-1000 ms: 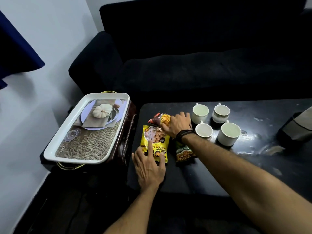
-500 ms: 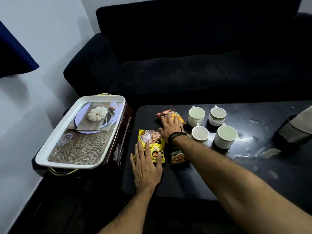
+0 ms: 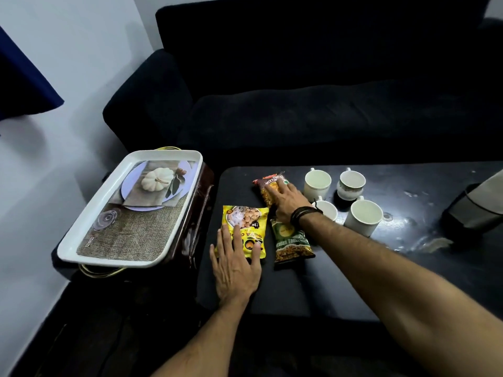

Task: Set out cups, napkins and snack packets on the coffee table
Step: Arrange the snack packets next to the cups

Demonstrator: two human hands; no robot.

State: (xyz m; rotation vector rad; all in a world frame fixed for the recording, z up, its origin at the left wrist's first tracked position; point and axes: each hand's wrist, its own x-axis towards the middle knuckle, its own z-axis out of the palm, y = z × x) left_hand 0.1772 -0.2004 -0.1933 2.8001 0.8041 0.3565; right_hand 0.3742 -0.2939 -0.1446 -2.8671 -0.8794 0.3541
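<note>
Three snack packets lie at the left end of the black coffee table. My left hand rests flat, fingers spread, on the lower part of the yellow packet. My right hand lies flat on the dark red-and-orange packet further back, its wrist crossing over the green packet. Several white cups stand to the right: two at the back, one near my wrist, one larger in front. No napkins are visible.
A white tray with a printed pumpkin picture sits on a dark stand left of the table. A black sofa runs behind. A grey bag-like object sits at the table's right edge. White wall at left.
My right hand has flattened the red-and-orange packet onto the table and now lies open on it. My left hand stays on the yellow packet. The camera has shifted slightly.
</note>
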